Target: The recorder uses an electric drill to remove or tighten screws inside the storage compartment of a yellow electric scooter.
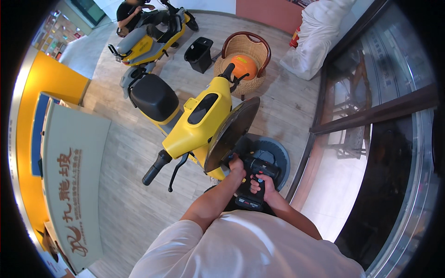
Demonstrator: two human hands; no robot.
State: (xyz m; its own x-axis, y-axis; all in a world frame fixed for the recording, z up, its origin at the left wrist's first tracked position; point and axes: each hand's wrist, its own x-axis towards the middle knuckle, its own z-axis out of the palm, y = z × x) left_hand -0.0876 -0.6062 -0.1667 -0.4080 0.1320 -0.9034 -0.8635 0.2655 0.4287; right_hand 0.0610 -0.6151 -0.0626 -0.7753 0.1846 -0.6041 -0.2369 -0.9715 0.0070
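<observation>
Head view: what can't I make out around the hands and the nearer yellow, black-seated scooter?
All in the head view:
Bare left hand: fingertips, turned away behind the hand, beside the dark oval translucent windscreen.
Bare right hand: what its grip closes on; its fingers cover it, and black boxy parts merge.
Yellow black-seated scooter: lower front, mostly behind the windscreen.
Grey rounded object: full shape, partly covered by the black parts.
</observation>
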